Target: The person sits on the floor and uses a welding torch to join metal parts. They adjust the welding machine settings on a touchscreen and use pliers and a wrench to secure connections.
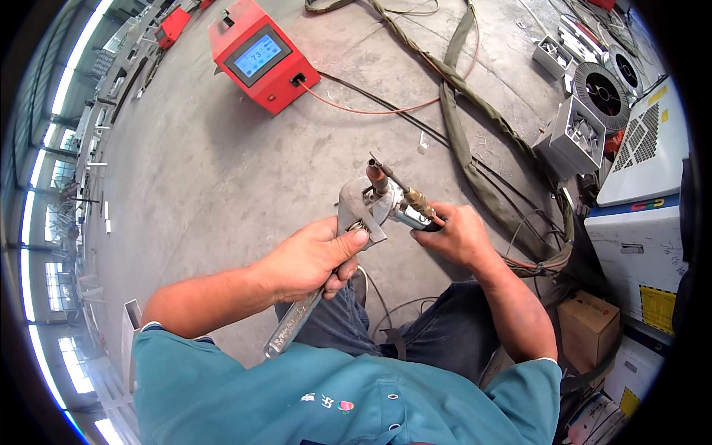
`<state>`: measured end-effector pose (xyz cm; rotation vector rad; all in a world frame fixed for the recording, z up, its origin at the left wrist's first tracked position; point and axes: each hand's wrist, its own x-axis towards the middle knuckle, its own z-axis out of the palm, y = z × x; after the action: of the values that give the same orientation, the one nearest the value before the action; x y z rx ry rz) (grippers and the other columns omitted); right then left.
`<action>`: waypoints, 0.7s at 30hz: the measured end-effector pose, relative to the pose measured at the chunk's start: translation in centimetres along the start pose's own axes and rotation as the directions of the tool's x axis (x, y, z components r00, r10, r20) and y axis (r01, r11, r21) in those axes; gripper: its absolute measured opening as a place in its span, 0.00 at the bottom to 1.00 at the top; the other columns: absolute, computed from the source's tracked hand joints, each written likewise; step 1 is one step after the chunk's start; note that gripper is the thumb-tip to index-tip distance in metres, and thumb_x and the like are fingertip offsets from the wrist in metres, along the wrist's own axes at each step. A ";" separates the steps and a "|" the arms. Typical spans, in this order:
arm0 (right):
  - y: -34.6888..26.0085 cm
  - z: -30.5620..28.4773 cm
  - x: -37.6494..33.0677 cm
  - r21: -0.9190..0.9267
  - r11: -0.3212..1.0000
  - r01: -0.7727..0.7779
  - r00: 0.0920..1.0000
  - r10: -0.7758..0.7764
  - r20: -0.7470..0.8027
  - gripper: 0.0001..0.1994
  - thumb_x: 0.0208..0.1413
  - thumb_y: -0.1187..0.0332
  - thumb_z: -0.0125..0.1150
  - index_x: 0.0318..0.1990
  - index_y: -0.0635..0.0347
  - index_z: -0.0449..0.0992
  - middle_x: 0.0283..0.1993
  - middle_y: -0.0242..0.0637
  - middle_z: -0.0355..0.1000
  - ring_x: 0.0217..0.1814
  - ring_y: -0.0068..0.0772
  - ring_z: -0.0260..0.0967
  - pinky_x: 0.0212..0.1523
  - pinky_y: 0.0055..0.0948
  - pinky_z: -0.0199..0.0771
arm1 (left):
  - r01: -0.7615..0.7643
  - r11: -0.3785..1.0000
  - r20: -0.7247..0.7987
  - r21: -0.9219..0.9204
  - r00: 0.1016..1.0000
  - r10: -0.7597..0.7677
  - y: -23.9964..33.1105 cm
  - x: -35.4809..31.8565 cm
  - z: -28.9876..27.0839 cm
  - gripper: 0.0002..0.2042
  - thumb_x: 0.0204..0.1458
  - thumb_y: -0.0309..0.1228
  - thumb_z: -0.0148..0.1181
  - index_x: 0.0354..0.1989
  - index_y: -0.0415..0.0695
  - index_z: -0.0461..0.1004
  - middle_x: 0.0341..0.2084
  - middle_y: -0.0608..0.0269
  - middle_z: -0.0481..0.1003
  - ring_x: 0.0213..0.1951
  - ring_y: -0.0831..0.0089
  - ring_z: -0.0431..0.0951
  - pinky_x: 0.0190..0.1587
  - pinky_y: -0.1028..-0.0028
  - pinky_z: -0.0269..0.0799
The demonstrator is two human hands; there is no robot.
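Observation:
My left hand (317, 258) is closed round an adjustable wrench (293, 324), its thumb near the adjusting screw. The wrench's jaws sit at the head of a welding torch (417, 216), whose coppery nozzle (377, 178) points up and away from me. Fingers of my right hand (461, 234) wrap the torch body, close to a brass fitting (416, 199) and a thin wire tube beside the nozzle. Whether the jaws are clamped tight on the torch I cannot tell. Both hands are held above my knees.
A red machine with a lit screen (268, 59) stands on the concrete floor ahead. Sheathed hoses (461, 141) run across the floor to the right. White cabinets (638, 245), a cardboard box (588, 330), metal bins (575, 137) and a wire spool (597, 95) line the right side.

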<state>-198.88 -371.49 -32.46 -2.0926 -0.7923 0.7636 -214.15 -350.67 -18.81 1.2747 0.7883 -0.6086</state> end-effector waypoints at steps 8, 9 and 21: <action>-0.2 -0.3 -0.1 0.014 0.999 -0.037 0.999 0.037 0.003 0.23 0.49 0.59 0.74 0.54 0.47 0.84 0.37 0.43 0.83 0.41 0.49 0.82 0.44 0.41 0.80 | 0.001 0.997 -0.011 -0.083 1.000 -0.002 0.1 0.1 1.3 0.19 0.71 0.50 0.54 0.51 0.44 0.68 0.25 0.70 0.68 0.22 0.82 0.66 0.24 0.76 0.67; -0.2 -0.3 -0.1 0.016 0.999 -0.040 0.999 0.040 0.004 0.22 0.49 0.59 0.74 0.54 0.48 0.84 0.37 0.44 0.83 0.40 0.49 0.82 0.44 0.41 0.80 | 0.005 0.996 -0.013 -0.093 1.000 -0.006 0.1 0.1 1.4 0.19 0.71 0.49 0.54 0.51 0.44 0.68 0.25 0.70 0.68 0.21 0.82 0.66 0.24 0.76 0.67; -0.4 -0.9 -0.7 0.027 0.995 -0.095 0.995 0.096 -0.019 0.22 0.48 0.60 0.73 0.53 0.50 0.84 0.36 0.46 0.82 0.40 0.50 0.81 0.43 0.41 0.79 | 0.005 0.990 -0.028 -0.140 1.000 -0.009 0.1 0.3 3.1 0.18 0.70 0.48 0.57 0.53 0.46 0.67 0.25 0.69 0.68 0.22 0.80 0.64 0.26 0.75 0.64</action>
<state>-198.80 -372.19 -31.52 -2.1241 -0.6718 0.7982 -213.29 -353.65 -18.68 1.1549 0.8446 -0.5322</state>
